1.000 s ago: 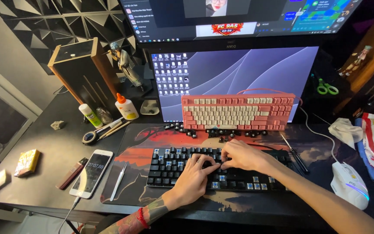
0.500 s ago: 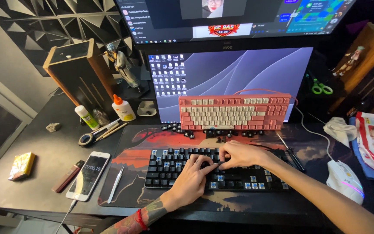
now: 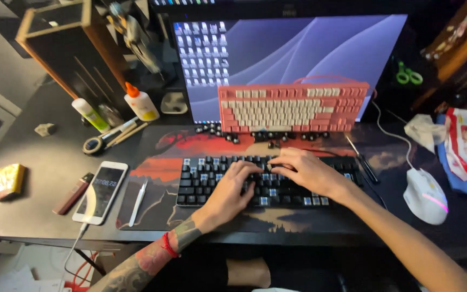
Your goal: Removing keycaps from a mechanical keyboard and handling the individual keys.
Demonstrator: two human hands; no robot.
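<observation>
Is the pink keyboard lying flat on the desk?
No, the pink keyboard stands tilted up against the monitor, behind the black keyboard.

This is a home computer desk, used partly as a hobby bench. A monitor (image 3: 293, 59) stands at the far side of the dark table (image 3: 39, 211), with a pink keyboard (image 3: 293, 108) leaning on it and a black keyboard (image 3: 266, 181) on a printed mat (image 3: 158, 162). A mouse (image 3: 425, 196) lies right; a phone (image 3: 100, 192), glue bottle (image 3: 140, 103) and loose keycaps (image 3: 228, 132) lie about.
</observation>
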